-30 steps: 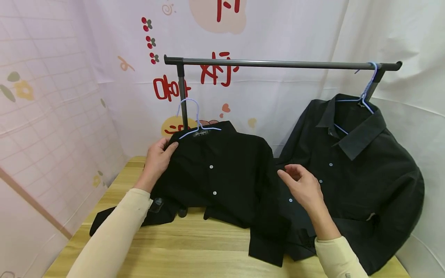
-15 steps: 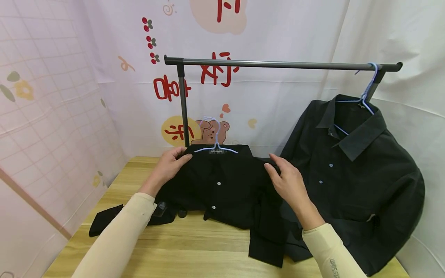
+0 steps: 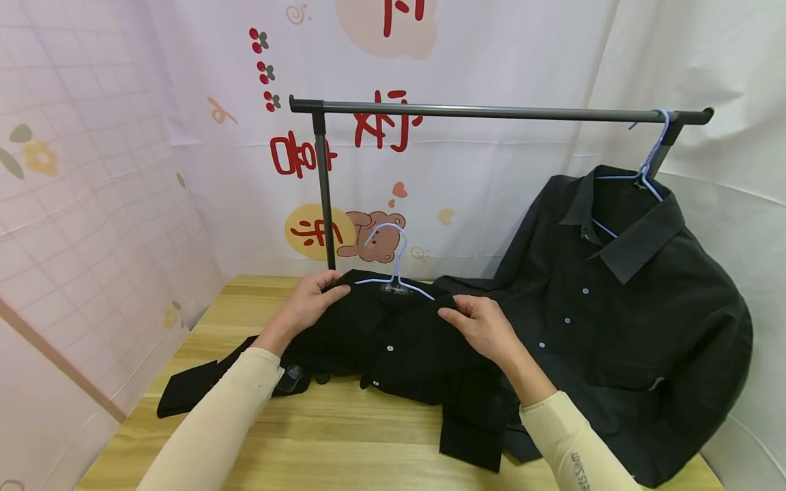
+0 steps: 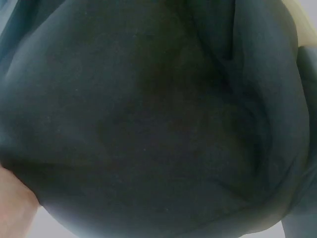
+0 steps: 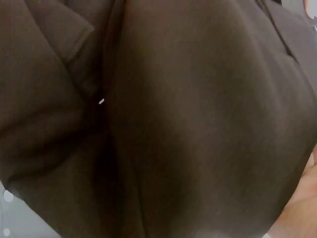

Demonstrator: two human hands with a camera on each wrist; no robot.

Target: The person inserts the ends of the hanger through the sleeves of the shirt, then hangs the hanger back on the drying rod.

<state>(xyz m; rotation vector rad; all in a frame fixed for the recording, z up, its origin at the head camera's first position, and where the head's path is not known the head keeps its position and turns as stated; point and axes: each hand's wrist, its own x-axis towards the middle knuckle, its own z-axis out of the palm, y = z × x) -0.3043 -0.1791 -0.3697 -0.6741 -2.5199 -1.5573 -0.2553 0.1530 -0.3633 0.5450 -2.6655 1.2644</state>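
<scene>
A black shirt (image 3: 405,341) with white buttons is held up by its shoulders over the table, its lower part and sleeves slumped on the wood. Inside its neck sits a light-blue wire hanger (image 3: 398,266), hook pointing up. My left hand (image 3: 310,303) pinches the shirt's left-side shoulder, thumb in front. On the other shoulder, my right hand (image 3: 485,327) pinches the cloth close to the hanger's end. Black cloth fills the left wrist view, with part of the left hand (image 4: 17,206) at the edge. Similarly, the right hand (image 5: 297,208) borders the cloth in the right wrist view.
Behind the shirt stands a dark metal rack with a horizontal bar (image 3: 491,112). A second black shirt (image 3: 638,327) hangs from its right end on a blue hanger (image 3: 651,157), spreading down to the wooden table (image 3: 344,443). A printed white curtain (image 3: 503,41) backs the scene.
The held shirt and its hanger have come down and to the right. My right hand, earlier apart from the shirt, has moved left and now pinches its shoulder.
</scene>
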